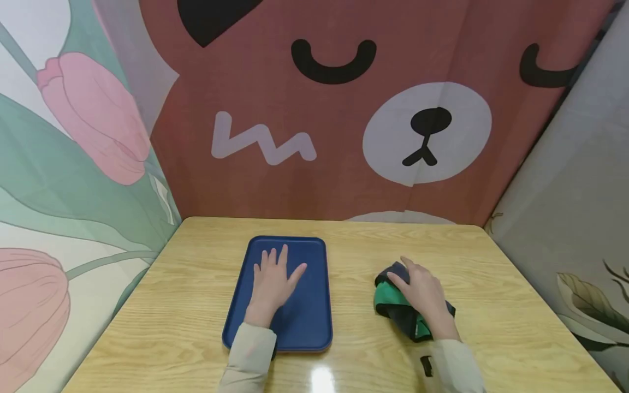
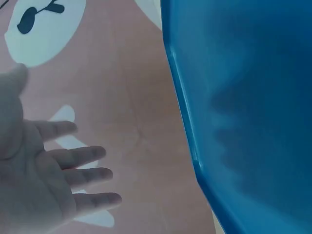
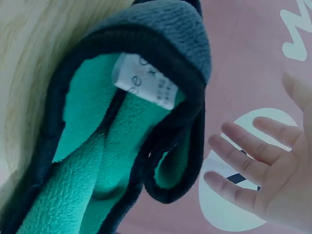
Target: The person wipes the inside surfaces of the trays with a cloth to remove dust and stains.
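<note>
A dark blue rectangular tray [image 1: 304, 322] lies on the table, left of the middle. Over it my left hand [image 1: 271, 284] hovers with fingers spread, and the left wrist view shows the palm [image 2: 34, 180] apart from the tray surface [image 2: 263, 117]. To the right sits a crumpled cloth [image 1: 390, 295], green on one side and dark grey on the other, with black edging. In the right wrist view its white label [image 3: 146, 80] faces the camera. My right hand [image 1: 423, 286] is above the cloth, its fingers [image 3: 243, 158] extended and holding nothing.
The light wood table [image 1: 196, 295] has rounded far corners. A curtain with a bear print [image 1: 339, 164] hangs behind it, and printed fabric walls [image 1: 88, 218] stand on both sides. A small black thing [image 1: 426, 365] shows beside the right sleeve.
</note>
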`<state>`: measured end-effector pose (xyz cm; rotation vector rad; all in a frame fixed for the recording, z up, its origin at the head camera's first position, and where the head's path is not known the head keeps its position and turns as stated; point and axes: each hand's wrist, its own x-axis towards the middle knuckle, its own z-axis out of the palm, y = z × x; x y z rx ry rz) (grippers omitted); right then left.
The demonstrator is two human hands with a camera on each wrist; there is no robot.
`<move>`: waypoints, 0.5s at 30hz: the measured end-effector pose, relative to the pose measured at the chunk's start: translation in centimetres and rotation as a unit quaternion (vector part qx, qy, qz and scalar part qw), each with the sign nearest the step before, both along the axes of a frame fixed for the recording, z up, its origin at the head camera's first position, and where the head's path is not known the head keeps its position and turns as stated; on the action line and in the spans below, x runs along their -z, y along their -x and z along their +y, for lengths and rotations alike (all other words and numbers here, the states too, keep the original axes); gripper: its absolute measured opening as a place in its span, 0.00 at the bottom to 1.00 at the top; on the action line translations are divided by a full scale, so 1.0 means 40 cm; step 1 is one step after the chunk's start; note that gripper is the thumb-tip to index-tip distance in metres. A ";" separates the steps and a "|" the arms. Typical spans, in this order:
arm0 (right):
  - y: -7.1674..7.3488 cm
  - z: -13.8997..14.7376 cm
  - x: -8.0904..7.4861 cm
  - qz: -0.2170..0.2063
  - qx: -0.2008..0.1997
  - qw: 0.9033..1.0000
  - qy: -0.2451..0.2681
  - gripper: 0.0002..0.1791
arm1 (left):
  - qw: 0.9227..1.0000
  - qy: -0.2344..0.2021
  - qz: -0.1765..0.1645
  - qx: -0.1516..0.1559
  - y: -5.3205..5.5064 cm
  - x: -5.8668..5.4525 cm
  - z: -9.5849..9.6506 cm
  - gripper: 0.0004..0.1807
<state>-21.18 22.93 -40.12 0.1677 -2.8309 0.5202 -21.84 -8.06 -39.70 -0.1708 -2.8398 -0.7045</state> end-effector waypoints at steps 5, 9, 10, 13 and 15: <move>0.001 0.013 0.006 0.000 0.001 1.000 0.020 0.28 | 0.999 0.013 0.032 -0.032 -0.004 0.005 -0.027 0.36; 0.006 0.020 0.009 -0.004 0.005 1.000 0.029 0.26 | 0.997 0.024 0.052 -0.046 -0.007 0.019 -0.049 0.34; 0.008 0.021 0.011 -0.008 0.008 0.999 0.031 0.25 | 0.997 0.025 0.055 -0.050 -0.009 0.023 -0.054 0.33; 0.016 0.026 0.017 -0.019 0.013 0.999 0.040 0.23 | 0.997 0.020 0.046 -0.066 -0.011 0.034 -0.074 0.31; 0.022 0.032 0.023 -0.029 0.017 0.998 0.046 0.22 | 0.996 0.014 0.031 -0.079 -0.016 0.038 -0.089 0.29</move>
